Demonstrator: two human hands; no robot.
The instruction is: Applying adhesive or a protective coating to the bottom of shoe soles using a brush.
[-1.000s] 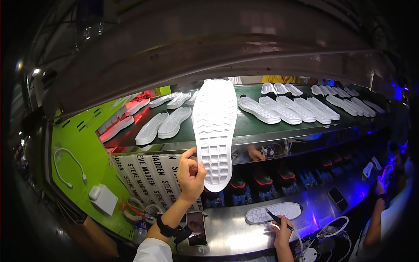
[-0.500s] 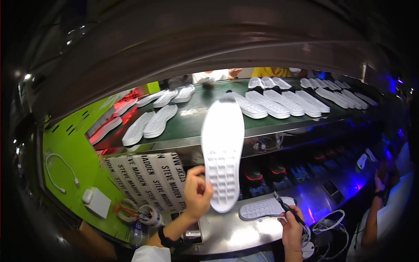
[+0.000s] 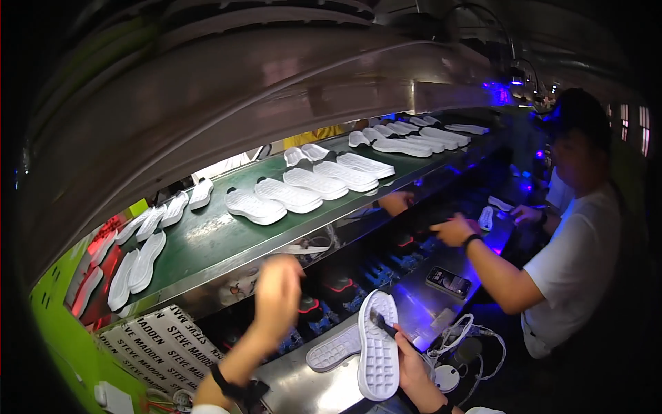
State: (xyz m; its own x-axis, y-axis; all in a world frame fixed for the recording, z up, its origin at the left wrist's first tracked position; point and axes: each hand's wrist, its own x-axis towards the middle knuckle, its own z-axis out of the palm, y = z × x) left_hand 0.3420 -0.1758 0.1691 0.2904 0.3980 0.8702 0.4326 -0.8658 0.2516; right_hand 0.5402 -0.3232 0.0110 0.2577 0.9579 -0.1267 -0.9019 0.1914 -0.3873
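Observation:
A white shoe sole (image 3: pixel 372 369) with a grid of square hollows stands tilted above the metal bench. My right hand (image 3: pixel 414 364) is closed at its right edge. The same hand grips a dark-handled brush-like tool (image 3: pixel 387 327), whose tip lies across the upper part of the sole. Partly behind this sole, a greyish-white sole (image 3: pixel 329 352) lies on the bench. My left hand (image 3: pixel 279 293) is raised in front of the conveyor's near edge, away from the sole; motion smears its fingers, and I see nothing clear in it.
Rows of white soles (image 3: pixel 314 183) lie on a green conveyor (image 3: pixel 200 252) under a hood. Below it is a dark shelf with shoes (image 3: pixel 338 284). A phone (image 3: pixel 448 281), white cables (image 3: pixel 458 338) and a co-worker (image 3: pixel 572 234) are at the right. A printed box (image 3: pixel 162 348) stands left.
The sole has passed from my left hand to my right, which keeps the brush-like tool. My left hand is now free of that sole. The view has swung right, showing more of the co-worker.

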